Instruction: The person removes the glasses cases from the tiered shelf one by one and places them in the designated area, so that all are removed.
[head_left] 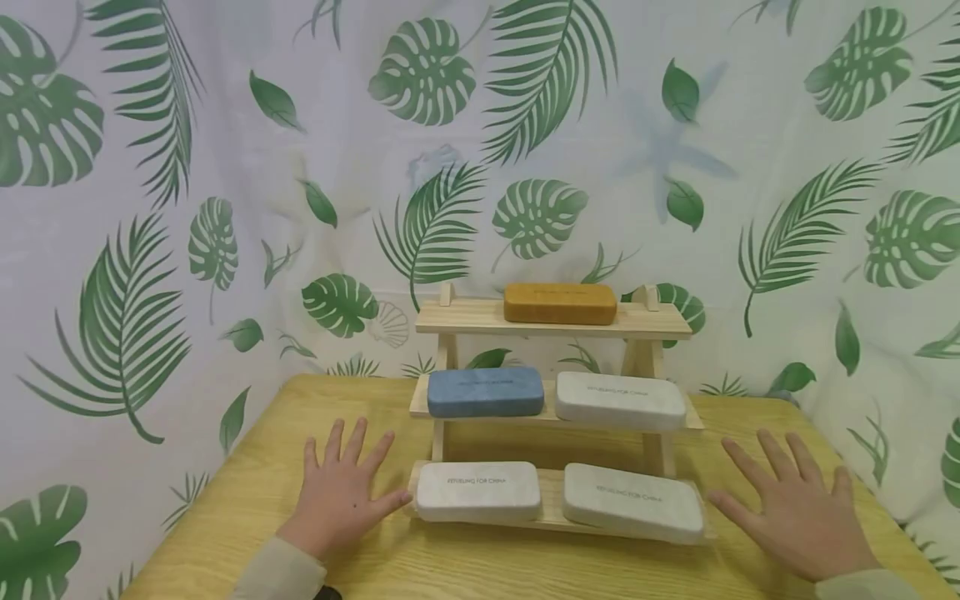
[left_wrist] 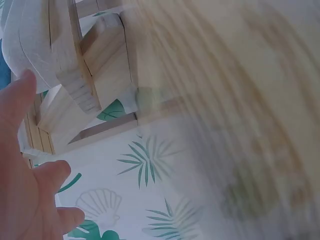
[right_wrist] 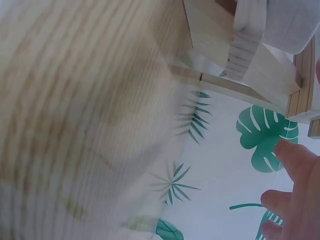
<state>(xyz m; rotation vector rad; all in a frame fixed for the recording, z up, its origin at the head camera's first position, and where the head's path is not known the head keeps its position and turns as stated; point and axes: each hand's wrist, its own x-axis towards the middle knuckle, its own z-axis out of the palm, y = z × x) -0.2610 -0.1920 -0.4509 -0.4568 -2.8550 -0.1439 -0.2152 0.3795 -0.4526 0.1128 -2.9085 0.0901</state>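
Observation:
A three-tier wooden shelf stand (head_left: pixel 480 318) stands on the table with glasses cases on its tiers. On top is an orange case (head_left: pixel 560 303). The middle tier bears a blue case (head_left: pixel 486 392) at left and a white case (head_left: pixel 620 400) at right. Two more white cases, one left (head_left: pixel 478 491) and one right (head_left: pixel 633 502), lie on the bottom tier, the right one slightly askew. My left hand (head_left: pixel 343 492) is spread beside the stand's lower left, thumb near the left white case. To the lower right, my right hand (head_left: pixel 797 510) is spread likewise. Neither holds anything.
The stand rests on a yellow wood-grain table (head_left: pixel 360 558). Behind and at the sides hangs a white curtain (head_left: pixel 247 183) printed with green leaves. In the left wrist view, a wooden end of the stand (left_wrist: pixel 75 65) is close to the fingers.

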